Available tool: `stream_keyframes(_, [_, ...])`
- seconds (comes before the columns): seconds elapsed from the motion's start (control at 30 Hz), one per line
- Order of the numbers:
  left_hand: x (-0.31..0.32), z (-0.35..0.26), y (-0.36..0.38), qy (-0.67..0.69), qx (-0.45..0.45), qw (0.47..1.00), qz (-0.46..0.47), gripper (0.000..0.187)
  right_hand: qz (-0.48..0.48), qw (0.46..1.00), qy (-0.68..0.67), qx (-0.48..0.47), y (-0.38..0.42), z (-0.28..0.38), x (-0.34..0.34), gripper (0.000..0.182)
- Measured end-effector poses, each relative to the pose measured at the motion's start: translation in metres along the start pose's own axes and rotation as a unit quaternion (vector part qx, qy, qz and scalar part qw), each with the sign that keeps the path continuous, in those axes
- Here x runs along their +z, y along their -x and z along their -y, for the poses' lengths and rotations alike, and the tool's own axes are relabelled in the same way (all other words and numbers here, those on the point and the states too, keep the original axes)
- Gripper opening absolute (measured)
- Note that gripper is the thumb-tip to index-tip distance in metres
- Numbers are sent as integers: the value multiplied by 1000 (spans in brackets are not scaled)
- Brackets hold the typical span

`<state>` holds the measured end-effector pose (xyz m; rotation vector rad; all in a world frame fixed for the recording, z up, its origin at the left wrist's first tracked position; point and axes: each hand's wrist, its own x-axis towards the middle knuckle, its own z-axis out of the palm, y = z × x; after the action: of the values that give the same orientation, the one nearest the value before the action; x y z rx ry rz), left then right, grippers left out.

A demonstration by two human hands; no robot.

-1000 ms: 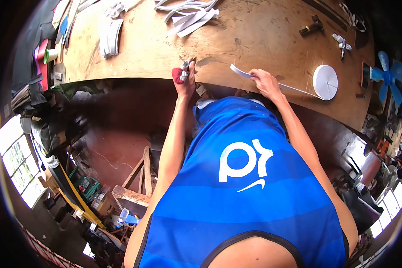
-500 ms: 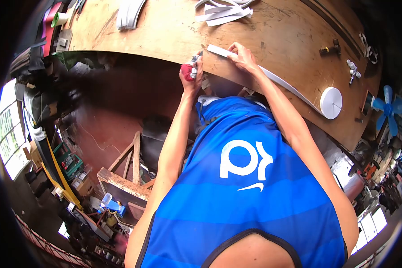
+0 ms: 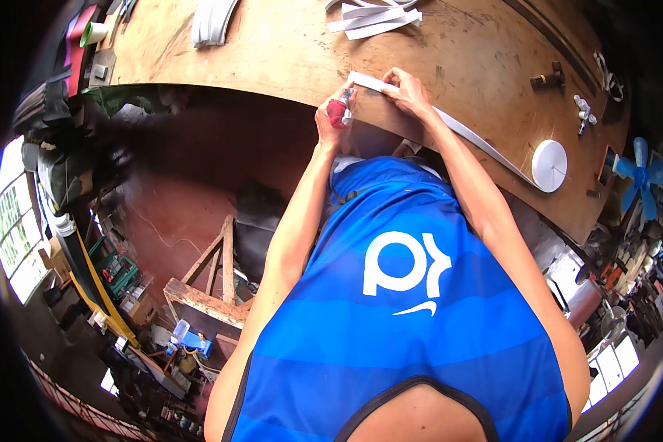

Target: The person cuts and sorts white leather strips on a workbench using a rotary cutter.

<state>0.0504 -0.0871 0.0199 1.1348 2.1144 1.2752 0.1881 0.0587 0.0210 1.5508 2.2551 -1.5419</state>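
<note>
A flat white strip (image 3: 479, 140) runs along the near edge of the wooden table from a round white roll (image 3: 549, 166). My right hand (image 3: 407, 92) is closed on the strip a short way from its free end, fingers pinching it from above. Just left of it, my left hand (image 3: 334, 118) is closed around a crumpled red and grey-white bundle that looks like a rag (image 3: 337, 113). Its fingertips are right by the strip's free end; whether they grip the strip too, I cannot make out.
On the wooden tabletop (image 3: 272, 51) lie a pile of cut white strips (image 3: 376, 18), a curved stack of strips (image 3: 214, 22), a dark and yellow tool (image 3: 547, 77) and a white fitting (image 3: 584, 114). A blue fan (image 3: 641, 179) stands right; a wooden frame (image 3: 206, 302) is below left.
My left hand has moved right and slightly up with the rag, from beside the table edge to the strip's free end. The right hand and strip have shifted slightly right.
</note>
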Motion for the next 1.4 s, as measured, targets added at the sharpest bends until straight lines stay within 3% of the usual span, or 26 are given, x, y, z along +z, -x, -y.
stream_keyframes(0.33, [1, 3, 1, -31, -15, 999, -2, 29, 8, 1000, -4, -1, 0, 1, -2, 22])
stream_keyframes(0.43, [2, 1, 2, -19, -43, 999, 5, 31, 7, 999, 48, 23, 5, 0, -10, 27])
stream_keyframes(0.53, [4, 0, 4, -35, -28, 999, -18, 31, -35, 993, 107, -45, 8, -23, -25, 30])
stream_keyframes(0.8, [6, 1, 4, -36, -11, 999, -36, 32, -5, 995, 71, 62, 50, -57, -71, 34])
stream_keyframes(1.4, [6, 1, 4, -55, -51, 997, -15, 32, -26, 993, 79, 87, 54, -65, -75, 31])
